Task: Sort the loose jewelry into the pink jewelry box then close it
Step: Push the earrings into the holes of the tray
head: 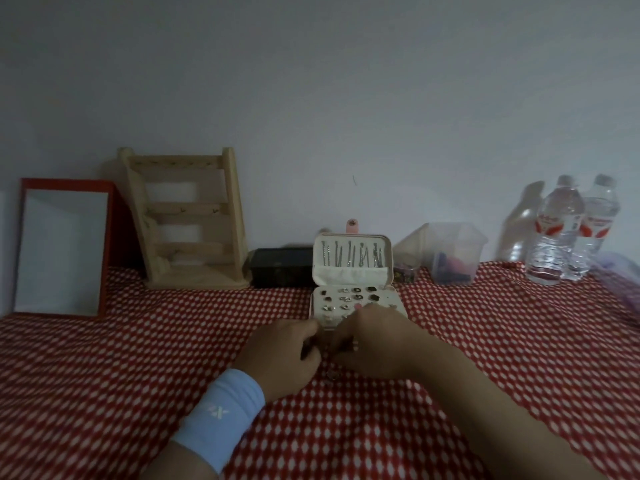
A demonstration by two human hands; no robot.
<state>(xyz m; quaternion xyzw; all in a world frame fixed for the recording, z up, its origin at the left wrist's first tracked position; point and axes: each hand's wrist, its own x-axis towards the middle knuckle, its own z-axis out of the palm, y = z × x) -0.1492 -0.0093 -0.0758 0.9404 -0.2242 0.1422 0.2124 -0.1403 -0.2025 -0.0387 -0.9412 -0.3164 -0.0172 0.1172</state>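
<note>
The pink jewelry box [352,276] stands open at the middle of the table, its lid upright with several pins in it and its tray holding several small earrings and rings. My left hand [285,355] and my right hand [372,344] are together just in front of the box, fingers curled over its near edge. Something small and dark sits between the fingers of both hands; what it is cannot be made out. A small metal jewelry piece [333,375] lies on the cloth just below my hands.
A red-and-white patterned cloth [138,358] covers the table. Along the back wall stand a red-framed mirror [62,247], a wooden jewelry stand [190,220], a black box [280,266], a clear plastic container [453,252] and two water bottles [568,230].
</note>
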